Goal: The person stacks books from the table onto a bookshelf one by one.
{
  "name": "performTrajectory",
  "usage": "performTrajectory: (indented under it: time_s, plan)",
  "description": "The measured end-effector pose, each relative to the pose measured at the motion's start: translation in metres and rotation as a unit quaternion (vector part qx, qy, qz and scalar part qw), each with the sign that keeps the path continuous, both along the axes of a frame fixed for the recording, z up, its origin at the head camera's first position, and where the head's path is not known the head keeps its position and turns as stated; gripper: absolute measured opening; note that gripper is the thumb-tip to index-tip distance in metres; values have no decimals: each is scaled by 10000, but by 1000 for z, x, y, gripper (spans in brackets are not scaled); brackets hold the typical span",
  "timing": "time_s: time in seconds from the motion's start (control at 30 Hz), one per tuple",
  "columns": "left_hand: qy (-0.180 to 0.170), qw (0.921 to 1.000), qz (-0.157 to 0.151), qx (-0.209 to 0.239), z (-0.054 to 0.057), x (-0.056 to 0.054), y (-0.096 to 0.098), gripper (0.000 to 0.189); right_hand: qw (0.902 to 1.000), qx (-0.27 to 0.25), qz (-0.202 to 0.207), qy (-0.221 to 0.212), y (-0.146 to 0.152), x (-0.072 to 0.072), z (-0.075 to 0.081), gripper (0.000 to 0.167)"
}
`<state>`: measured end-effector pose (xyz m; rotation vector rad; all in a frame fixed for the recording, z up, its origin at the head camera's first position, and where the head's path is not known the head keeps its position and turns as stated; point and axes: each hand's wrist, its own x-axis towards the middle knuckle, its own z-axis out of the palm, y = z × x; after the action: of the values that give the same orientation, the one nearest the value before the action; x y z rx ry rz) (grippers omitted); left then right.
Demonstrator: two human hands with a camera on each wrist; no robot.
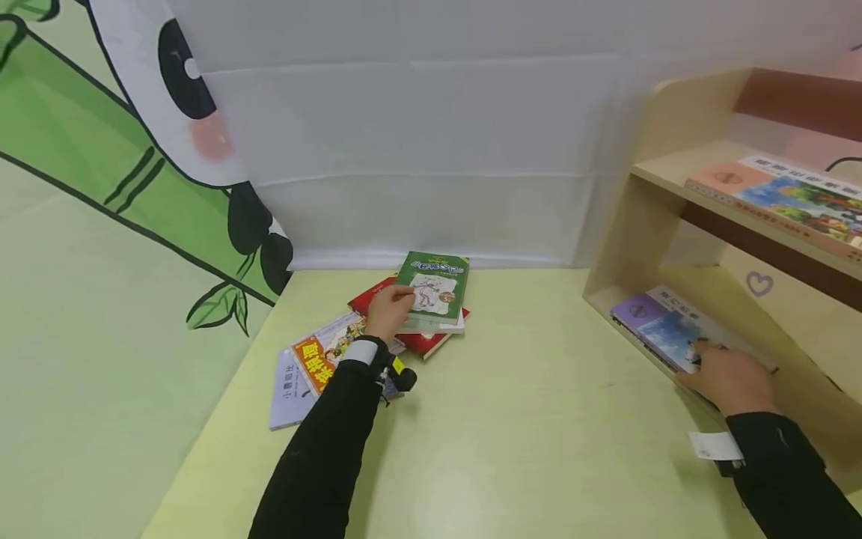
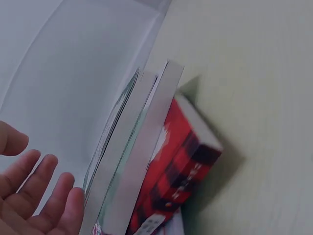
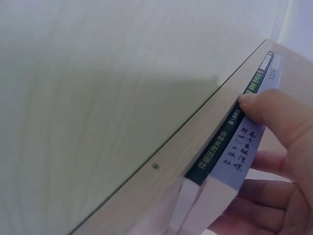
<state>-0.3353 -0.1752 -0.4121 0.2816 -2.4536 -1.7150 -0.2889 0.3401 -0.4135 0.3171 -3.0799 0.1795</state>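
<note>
My left hand [image 1: 390, 311], fingers loosely extended, is at the left edge of a green book [image 1: 447, 273] that tops a small stack. The left wrist view shows its fingers [image 2: 41, 191] beside the stacked books with nothing between them. Under the green book are a pale book and a red book [image 2: 171, 161] with a black-checked spine. Inside the shelf's lower compartment, my right hand [image 1: 730, 378] grips two flat books by their near part. The thumb [image 3: 264, 107] lies across the spines of a lilac book [image 3: 244, 147] and a dark green book [image 3: 208, 156]; its fingers reach over the cover.
A wooden shelf [image 1: 646, 150] stands at the right of the pale yellow table [image 1: 512, 419], with an orange-edged book [image 1: 774, 202] on its upper board. Left of the stack lie a colourful book [image 1: 319, 359] and a lilac one [image 1: 289, 393]. A white curtain [image 1: 438, 150] hangs behind.
</note>
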Motion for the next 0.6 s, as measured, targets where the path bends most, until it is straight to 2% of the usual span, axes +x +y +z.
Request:
performTrajectory:
  time_s: [0.07,0.13,0.27,0.47,0.6]
  plan:
    - [141,9989,350,-260,0,-4,-10,35,10000,-4,-6,12,1,0,-1,70]
    - [178,9972,664,-311,-2,-8,-16,35,10000,-18,-57,-31,2,1,-3,71]
    - [-6,9936,1045,-431,-12,-17,-17,37,9999,-28,-123,-99,3,3,-5,73]
    - [-407,9836,1299,-1181,-18,-33,-14,46,9997,62,-219,-105,0,2,-4,73]
    - [-672,9805,1229,-1381,-19,-43,-15,59,9991,122,-393,-99,-1,2,0,75]
